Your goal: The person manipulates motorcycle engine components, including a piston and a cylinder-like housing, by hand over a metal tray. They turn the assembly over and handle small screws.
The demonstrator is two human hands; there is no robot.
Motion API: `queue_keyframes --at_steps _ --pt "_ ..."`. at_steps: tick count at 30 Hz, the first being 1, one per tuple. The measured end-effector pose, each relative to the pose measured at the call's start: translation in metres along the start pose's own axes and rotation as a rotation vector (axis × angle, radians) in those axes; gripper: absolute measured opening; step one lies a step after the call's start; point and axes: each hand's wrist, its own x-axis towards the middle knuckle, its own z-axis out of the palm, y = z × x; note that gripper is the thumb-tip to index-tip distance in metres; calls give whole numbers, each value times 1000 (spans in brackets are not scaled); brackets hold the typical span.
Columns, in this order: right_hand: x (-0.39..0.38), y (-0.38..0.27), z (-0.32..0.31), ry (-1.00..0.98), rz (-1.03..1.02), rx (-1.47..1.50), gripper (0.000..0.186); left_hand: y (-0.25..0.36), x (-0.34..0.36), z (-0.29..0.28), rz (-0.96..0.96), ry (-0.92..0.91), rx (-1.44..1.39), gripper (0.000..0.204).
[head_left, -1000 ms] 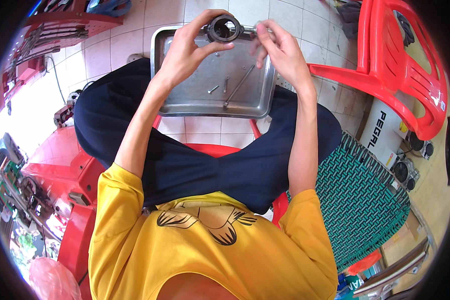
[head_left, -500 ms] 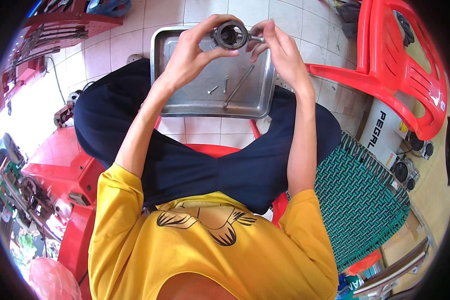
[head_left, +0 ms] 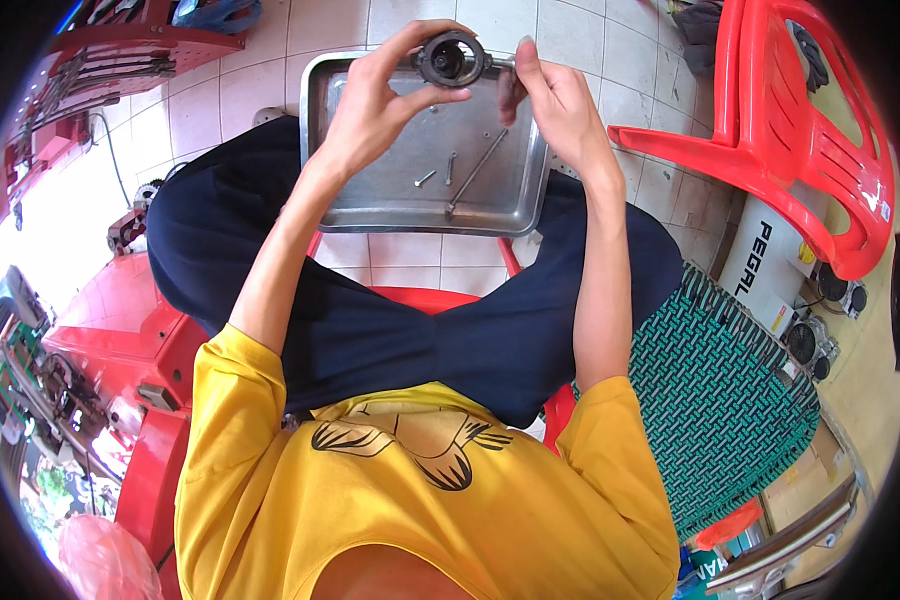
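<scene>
Left hand (head_left: 374, 100) pinches the black ring (head_left: 446, 66), shifted toward eleven o'clock; right hand (head_left: 564, 108), grip indeterminable through blur, apparently works the bolt (head_left: 503, 62) at three o'clock.

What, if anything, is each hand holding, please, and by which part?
The left hand holds a dark ring-shaped part by its outer rim. Whether the right hand grips the stem at that part's right side cannot be told.
</scene>
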Motion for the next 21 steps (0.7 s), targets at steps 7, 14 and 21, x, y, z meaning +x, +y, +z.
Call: queue_keyframes --at_steps 7,14,21 --pt "-2 -3 5 140 -145 -111 51 -5 -1 1 15 38 23 57" --pt "0 0 6 142 -48 -53 50 0 -1 1 8 11 2 55" --pt "-1 -2 5 164 -94 -156 60 0 0 2 11 22 15 55"
